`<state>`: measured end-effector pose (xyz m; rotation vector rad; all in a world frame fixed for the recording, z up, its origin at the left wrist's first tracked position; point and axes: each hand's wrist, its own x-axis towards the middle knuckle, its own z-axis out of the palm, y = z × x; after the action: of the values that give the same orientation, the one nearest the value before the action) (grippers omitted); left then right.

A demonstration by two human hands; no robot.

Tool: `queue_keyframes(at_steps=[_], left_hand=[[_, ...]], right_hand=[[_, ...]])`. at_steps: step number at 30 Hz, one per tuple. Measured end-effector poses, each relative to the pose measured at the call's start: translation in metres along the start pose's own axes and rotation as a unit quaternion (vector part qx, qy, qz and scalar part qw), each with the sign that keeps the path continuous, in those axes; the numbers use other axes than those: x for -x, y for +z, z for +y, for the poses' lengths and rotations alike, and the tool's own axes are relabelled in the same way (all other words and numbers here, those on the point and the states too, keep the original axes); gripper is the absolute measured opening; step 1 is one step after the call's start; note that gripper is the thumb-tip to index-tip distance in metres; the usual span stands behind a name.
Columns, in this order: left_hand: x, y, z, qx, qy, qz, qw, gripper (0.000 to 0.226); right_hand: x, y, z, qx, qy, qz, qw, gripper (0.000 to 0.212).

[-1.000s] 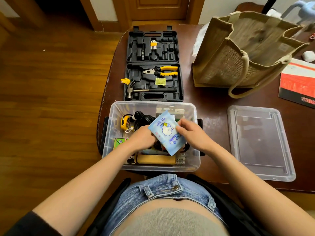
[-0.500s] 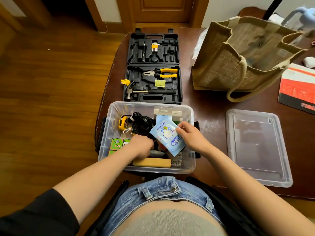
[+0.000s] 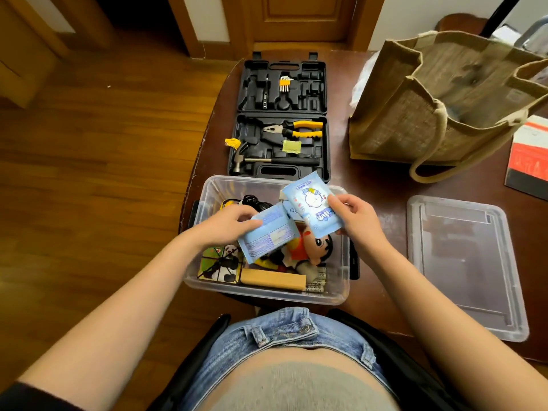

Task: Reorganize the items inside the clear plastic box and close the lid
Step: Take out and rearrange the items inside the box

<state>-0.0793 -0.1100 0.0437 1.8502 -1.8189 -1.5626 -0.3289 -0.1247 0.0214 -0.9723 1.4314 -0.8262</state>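
Note:
The clear plastic box [image 3: 267,295] stands open at the table's near edge. My right hand [image 3: 353,218] holds a light blue wet wipes pack [image 3: 311,209] above the box's far right part. In my left hand [image 3: 228,223] is a second blue pack [image 3: 267,235], back side up, over the box's middle. Inside the box lie a cartoon plush doll [image 3: 311,247], a panda card pack [image 3: 221,264], a wooden block [image 3: 272,280], some batteries [image 3: 318,281], a black cable [image 3: 255,201] and a yellow tape measure [image 3: 225,204]. The box's clear lid [image 3: 465,262] lies flat to the right.
An open black tool case [image 3: 281,120] with pliers, a hammer and hex keys sits just behind the box. A jute tote bag [image 3: 439,99] stands at the back right, with a red booklet [image 3: 529,155] beside it. The table edge drops to wooden floor on the left.
My left hand came up out of the box with a second blue pack. My right hand lifted its pack higher and to the right, uncovering the plush doll.

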Motion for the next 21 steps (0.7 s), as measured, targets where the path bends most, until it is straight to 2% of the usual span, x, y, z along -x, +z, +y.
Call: queue_keyframes(at_steps=[4,7,10,12,15,19,21], left_hand=[[0.010,-0.006,-0.009,0.132,-0.031,0.095,0.986,0.015],[0.015,-0.007,-0.015,0.241,-0.060,0.169,0.954,0.012],[0.019,-0.006,-0.013,0.306,-0.028,0.216,0.927,0.009],[0.018,0.000,-0.008,0.296,0.030,0.238,0.925,0.010],[0.016,0.014,-0.002,0.192,0.126,0.249,0.941,0.014],[0.013,0.035,-0.008,0.082,0.174,0.186,0.963,0.022],[0.011,0.040,-0.012,0.068,0.187,0.190,0.961,0.023]], right_hand=[[-0.005,0.009,-0.002,0.001,0.003,-0.041,0.999,0.008],[-0.008,0.013,-0.003,0.013,0.017,-0.054,0.998,0.014],[-0.012,0.019,-0.003,0.033,0.045,-0.081,0.995,0.017],[-0.013,0.024,-0.002,0.056,0.067,-0.105,0.991,0.017],[-0.016,0.031,-0.003,0.068,0.101,-0.148,0.981,0.018],[-0.015,0.038,-0.003,0.035,0.131,-0.179,0.975,0.025],[-0.015,0.039,-0.001,0.029,0.133,-0.183,0.974,0.030]])
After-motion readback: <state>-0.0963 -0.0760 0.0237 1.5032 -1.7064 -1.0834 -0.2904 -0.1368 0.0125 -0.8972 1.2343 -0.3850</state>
